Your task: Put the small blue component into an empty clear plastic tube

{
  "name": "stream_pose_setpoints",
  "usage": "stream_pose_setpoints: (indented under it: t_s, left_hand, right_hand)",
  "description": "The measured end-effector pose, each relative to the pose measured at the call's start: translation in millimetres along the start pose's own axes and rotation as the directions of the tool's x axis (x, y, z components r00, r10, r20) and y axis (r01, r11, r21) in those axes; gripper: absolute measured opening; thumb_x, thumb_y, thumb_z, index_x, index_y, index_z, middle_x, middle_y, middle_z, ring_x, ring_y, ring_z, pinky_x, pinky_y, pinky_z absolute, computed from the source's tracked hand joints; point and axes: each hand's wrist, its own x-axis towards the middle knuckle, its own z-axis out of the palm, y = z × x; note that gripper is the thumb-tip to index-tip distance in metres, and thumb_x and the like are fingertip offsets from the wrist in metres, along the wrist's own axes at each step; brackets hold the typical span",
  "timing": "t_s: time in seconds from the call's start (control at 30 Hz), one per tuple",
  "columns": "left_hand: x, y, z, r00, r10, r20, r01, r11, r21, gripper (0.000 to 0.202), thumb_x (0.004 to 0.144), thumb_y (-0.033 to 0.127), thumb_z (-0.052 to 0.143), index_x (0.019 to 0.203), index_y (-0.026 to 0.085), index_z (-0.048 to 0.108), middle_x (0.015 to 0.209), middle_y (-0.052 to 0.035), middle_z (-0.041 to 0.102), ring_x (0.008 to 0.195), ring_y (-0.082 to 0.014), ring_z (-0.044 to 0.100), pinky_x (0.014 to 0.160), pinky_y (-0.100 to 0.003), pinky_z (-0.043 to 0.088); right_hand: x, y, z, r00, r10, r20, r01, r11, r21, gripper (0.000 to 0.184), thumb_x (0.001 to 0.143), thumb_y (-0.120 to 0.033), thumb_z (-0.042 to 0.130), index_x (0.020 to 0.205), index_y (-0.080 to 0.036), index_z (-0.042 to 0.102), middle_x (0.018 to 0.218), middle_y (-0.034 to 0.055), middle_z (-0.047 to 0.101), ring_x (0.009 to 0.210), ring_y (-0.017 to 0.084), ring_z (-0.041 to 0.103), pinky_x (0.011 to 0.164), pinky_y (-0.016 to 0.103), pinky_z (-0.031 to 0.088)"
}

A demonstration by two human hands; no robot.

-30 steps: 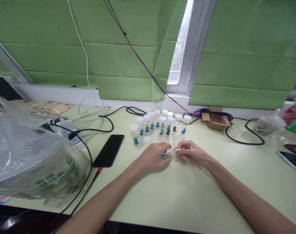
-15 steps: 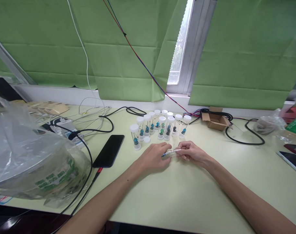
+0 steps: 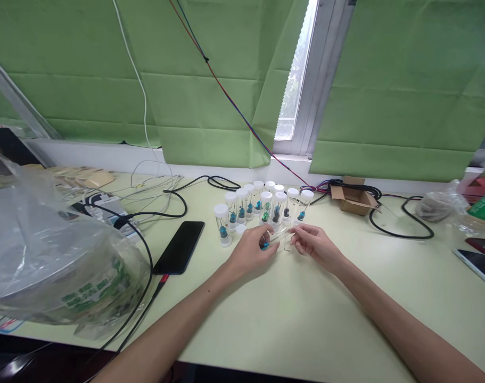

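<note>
My left hand (image 3: pixel 252 250) is closed around one end of a clear tube (image 3: pixel 279 235), where a small blue piece (image 3: pixel 265 246) shows by the fingers. The tube lies tilted, its far end rising to the right. At that end the thumb and fingertips of my right hand (image 3: pixel 313 246) are pinched together on it. A thin bent metal wire (image 3: pixel 286 246) shows just below the tube; I cannot tell what it is fixed to. Right behind my hands stand several upright clear tubes (image 3: pixel 280 207) with white caps, holding blue, green or dark pieces. A loose white cap (image 3: pixel 240 229) is partly hidden by my left hand.
A black phone (image 3: pixel 179 247) with a cable lies to the left, beside a large plastic-wrapped bundle (image 3: pixel 66 266). Black cables (image 3: pixel 182 205) run along the back. At the back right are an open cardboard box (image 3: pixel 354 202), a plastic bag (image 3: pixel 442 205) and another phone (image 3: pixel 477 266).
The tube's right end has tilted upward and away from me. My left fingers have shifted their hold, and the right fingertips have risen slightly. The bent wire now shows more plainly.
</note>
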Motion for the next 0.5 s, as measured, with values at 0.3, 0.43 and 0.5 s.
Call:
stream_pose_setpoints:
  t_s: [0.3, 0.43, 0.5]
  left_hand:
    - [2.3, -5.4, 4.7, 0.988, -0.127, -0.087, 0.112, 0.981, -0.157, 0.022, 0.078, 0.038, 0.057, 0.091, 0.019, 0.057, 0.073, 0.0001, 0.059, 0.067, -0.0140, 0.055, 0.061, -0.026, 0.043]
    - [2.4, -5.1, 5.8, 0.983, -0.157, -0.098, 0.131, 0.965, -0.225, 0.023, 0.079, 0.038, 0.057, 0.093, 0.020, 0.057, 0.075, -0.0001, 0.060, 0.068, -0.0142, 0.057, 0.063, -0.026, 0.045]
    - [2.7, -5.7, 6.9, 0.980, -0.175, -0.095, 0.144, 0.952, -0.269, 0.025, 0.079, 0.039, 0.058, 0.094, 0.020, 0.057, 0.077, -0.0006, 0.061, 0.070, -0.0144, 0.058, 0.065, -0.026, 0.046]
  right_hand:
    - [-3.4, 13.4, 9.3, 0.932, -0.362, 0.017, 0.246, 0.599, -0.762, 0.016, 0.082, -0.036, 0.060, 0.080, -0.020, 0.063, 0.072, 0.0039, 0.060, 0.061, 0.017, 0.050, 0.060, 0.031, 0.040]
    - [-4.6, 17.3, 10.5, 0.957, -0.287, 0.051, 0.202, 0.525, -0.827, 0.013, 0.081, -0.032, 0.060, 0.085, -0.020, 0.059, 0.086, 0.0053, 0.058, 0.068, 0.017, 0.051, 0.064, 0.032, 0.043]
    - [-4.5, 18.8, 10.4, 0.962, -0.267, 0.053, 0.187, 0.506, -0.842, 0.013, 0.081, -0.031, 0.060, 0.086, -0.020, 0.057, 0.088, 0.0056, 0.057, 0.073, 0.018, 0.053, 0.067, 0.032, 0.043]
